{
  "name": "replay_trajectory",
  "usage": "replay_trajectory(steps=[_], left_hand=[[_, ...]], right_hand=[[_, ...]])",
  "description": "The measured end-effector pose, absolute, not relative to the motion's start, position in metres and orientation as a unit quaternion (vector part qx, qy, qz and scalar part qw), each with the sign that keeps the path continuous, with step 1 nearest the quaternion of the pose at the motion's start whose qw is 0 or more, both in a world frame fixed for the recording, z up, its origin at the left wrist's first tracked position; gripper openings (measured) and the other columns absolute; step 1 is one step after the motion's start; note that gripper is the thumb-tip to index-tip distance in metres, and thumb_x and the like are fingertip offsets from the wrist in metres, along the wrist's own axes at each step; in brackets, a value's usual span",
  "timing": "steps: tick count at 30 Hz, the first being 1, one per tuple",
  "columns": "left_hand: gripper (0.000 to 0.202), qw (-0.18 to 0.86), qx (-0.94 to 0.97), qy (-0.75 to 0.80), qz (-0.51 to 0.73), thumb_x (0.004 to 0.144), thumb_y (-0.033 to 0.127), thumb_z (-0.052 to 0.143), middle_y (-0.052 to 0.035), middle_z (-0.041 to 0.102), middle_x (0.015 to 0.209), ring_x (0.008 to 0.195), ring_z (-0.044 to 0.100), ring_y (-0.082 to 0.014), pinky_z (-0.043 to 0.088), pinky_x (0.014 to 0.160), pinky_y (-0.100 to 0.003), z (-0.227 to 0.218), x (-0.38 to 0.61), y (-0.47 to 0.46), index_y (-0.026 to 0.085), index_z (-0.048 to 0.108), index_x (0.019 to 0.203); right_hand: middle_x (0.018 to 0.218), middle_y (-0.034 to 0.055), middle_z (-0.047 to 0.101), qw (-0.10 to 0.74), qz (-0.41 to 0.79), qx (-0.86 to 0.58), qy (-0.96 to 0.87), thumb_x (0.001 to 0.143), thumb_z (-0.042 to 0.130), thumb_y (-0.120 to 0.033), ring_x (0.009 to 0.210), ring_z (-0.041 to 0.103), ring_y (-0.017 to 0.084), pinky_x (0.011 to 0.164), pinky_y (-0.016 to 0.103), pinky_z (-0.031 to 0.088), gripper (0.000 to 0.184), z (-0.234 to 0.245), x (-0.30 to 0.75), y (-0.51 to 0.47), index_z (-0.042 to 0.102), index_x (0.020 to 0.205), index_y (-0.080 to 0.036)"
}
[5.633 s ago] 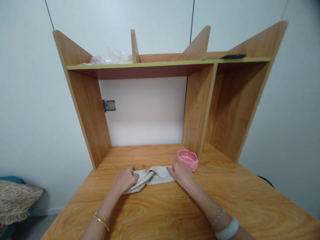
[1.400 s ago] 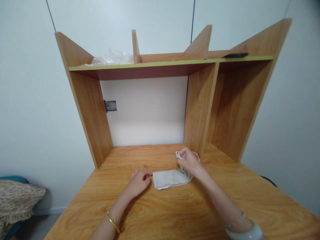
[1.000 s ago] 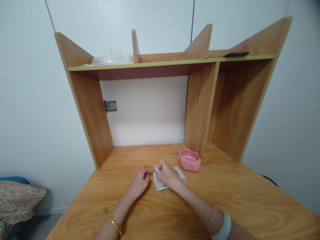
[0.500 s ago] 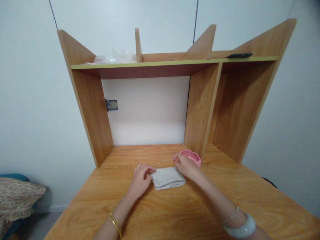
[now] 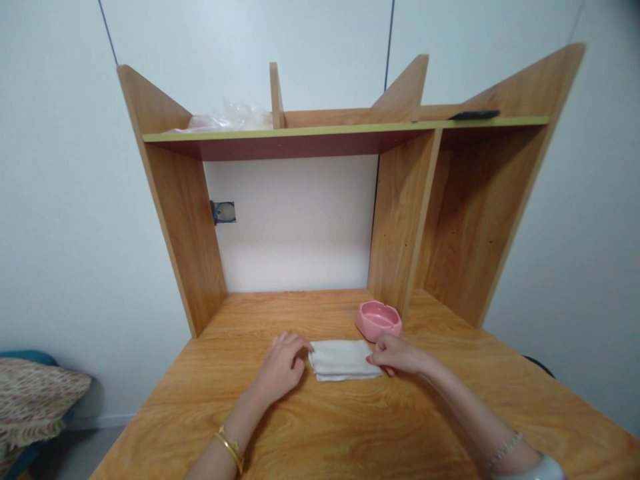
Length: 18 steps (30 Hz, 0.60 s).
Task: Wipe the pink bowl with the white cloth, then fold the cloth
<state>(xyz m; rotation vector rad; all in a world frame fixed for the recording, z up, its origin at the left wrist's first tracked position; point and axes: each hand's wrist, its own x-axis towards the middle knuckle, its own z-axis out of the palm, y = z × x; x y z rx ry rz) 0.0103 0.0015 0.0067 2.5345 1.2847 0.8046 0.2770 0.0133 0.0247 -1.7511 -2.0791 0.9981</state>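
A light grey folded cloth (image 5: 344,360) lies flat on the wooden desk, its layers stacked into a small rectangle. At its left edge is my left hand (image 5: 284,367), index fingertip touching the top left corner and the thumb held apart from the fingers. My right hand (image 5: 397,353) pinches the cloth's right edge between thumb and fingers. Just behind that hand stands a pink ashtray-like bowl (image 5: 379,320) with notches in its rim; the hand overlaps its lower front in view.
A wooden shelf unit (image 5: 300,131) rises at the back of the desk (image 5: 320,427). On its top lie a clear plastic bag (image 5: 230,119) and a flat black object (image 5: 474,115). Behind it is an uncovered wall socket box (image 5: 223,212). Patterned fabric (image 5: 43,397) is at far left.
My right hand has moved right and toward me, from over the cloth's far right corner to its right edge. The cloth lies straighter and slightly farther right. My left hand has barely moved.
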Motion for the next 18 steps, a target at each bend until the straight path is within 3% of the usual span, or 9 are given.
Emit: replay_trajectory(steps=[5,18], left_hand=[[0.042,0.098,0.861,0.425,0.262,0.058,0.002,0.038,-0.0025,0.054,0.1,0.099,0.044,-0.0192,0.033,0.087,-0.033,0.005,0.01,0.001,0.022,0.057,0.09],[0.04,0.101,0.856,0.439,0.252,0.06,0.001,0.038,-0.0026,0.053,0.101,0.099,0.044,-0.0186,0.033,0.088,-0.032,-0.002,0.009,0.005,0.021,0.056,0.09]], right_hand=[[0.032,-0.0039,0.041,0.127,0.292,-0.625,-0.713,0.058,0.047,-0.015,0.033,0.033,0.006,0.038,0.02,0.023,0.024,0.03,0.314,0.006,0.041,0.034,-0.018],[0.034,0.0016,0.049,0.151,0.262,-0.7,-0.647,0.061,0.05,-0.019,0.035,0.036,0.008,0.041,0.022,0.027,0.027,0.023,0.362,0.0,0.047,0.034,-0.017]])
